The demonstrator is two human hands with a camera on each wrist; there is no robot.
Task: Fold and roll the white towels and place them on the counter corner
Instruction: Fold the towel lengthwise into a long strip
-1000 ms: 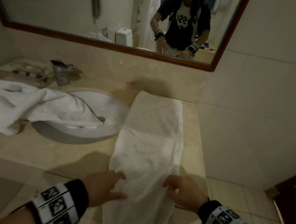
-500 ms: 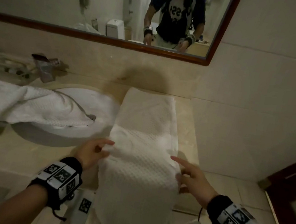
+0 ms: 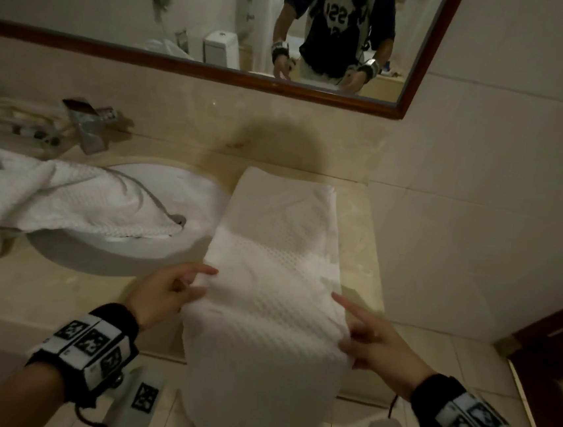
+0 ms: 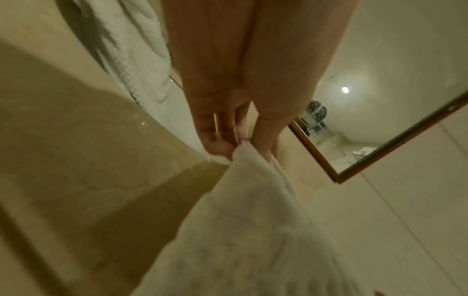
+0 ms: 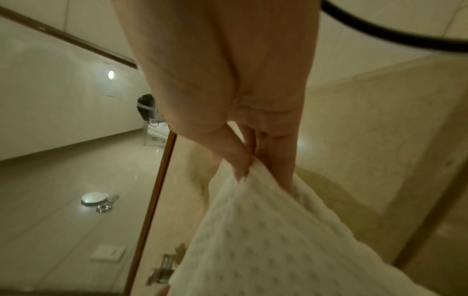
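Note:
A long white waffle-weave towel [image 3: 277, 247] lies folded lengthwise on the beige counter [image 3: 362, 255] to the right of the sink, and its near part hangs over the front edge. My left hand [image 3: 176, 289] pinches the towel's left edge [image 4: 243, 160] between thumb and fingers. On the other side my right hand [image 3: 361, 331] pinches the right edge [image 5: 253, 176], with the forefinger stretched out along the cloth. The near part of the towel is raised between both hands. A second white towel [image 3: 54, 198] lies crumpled across the sink.
A round white sink [image 3: 152, 252] sits left of the folded towel, with a chrome faucet [image 3: 89, 126] behind it. A tiled wall [image 3: 481, 198] borders the counter on the right. A wood-framed mirror [image 3: 189, 15] hangs above. A dark door frame [image 3: 556, 343] stands at lower right.
Both hands have shifted from the towel's top surface to its side edges and now pinch them. The near part has risen and moved forward over the counter.

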